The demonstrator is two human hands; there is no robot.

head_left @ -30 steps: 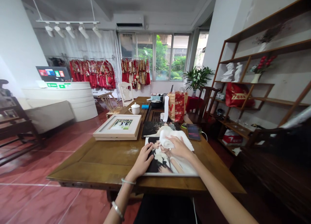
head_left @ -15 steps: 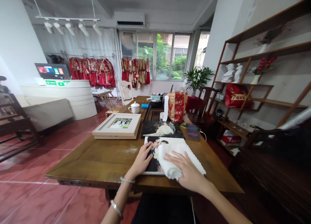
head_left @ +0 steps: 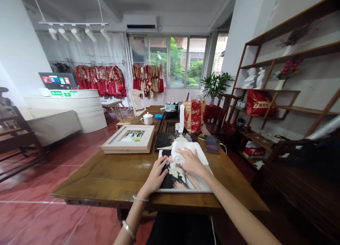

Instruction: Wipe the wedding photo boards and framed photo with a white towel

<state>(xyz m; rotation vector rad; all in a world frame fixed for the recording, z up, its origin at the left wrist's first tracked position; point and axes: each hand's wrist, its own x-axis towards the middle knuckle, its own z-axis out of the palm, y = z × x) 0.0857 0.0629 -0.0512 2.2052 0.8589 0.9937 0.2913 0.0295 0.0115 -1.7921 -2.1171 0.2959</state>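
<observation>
A photo panel point(head_left: 170, 183) with a printed portrait lies flat near the front edge of the wooden table. My left hand point(head_left: 157, 174) rests on its left side, open, fingers laid over the dark part of the picture. Bunched under my right hand point(head_left: 192, 163) is a white cloth point(head_left: 183, 145), held against the upper part of the panel. This cloth covers much of the portrait's top and overlaps the lower edge of a second dark photo panel point(head_left: 164, 140) lying just behind.
A pale framed photo point(head_left: 113, 144) lies at the left of the wooden table point(head_left: 106, 174). Behind stand a white lidded cup point(head_left: 147, 118), a blue box point(head_left: 158, 116) and a red-and-tan paper bag point(head_left: 195, 115). A phone point(head_left: 211, 144) with a white cable lies at the right.
My right hand has slid the white cloth away from me, up the panel, uncovering the lower part of the portrait. My left hand has stayed in place.
</observation>
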